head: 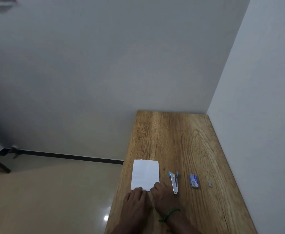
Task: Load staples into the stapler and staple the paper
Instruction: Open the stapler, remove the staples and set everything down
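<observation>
A white sheet of paper [146,174] lies flat on the wooden table [180,141], near its left edge. My left hand [136,201] and my right hand [163,196] both rest on the paper's near edge, fingertips on it. Right of the paper lies the stapler [174,182], silver with blue ends, swung open in a narrow V. Further right sits a small blue staple box [194,181]. A short loose strip of staples [210,183] lies beyond the box. Whether my fingers pinch the paper or just press it is unclear.
The table stands in a corner, with white walls behind it and along its right side. To the left the table edge drops to a beige tiled floor [54,191]. A green band circles my right wrist [169,214].
</observation>
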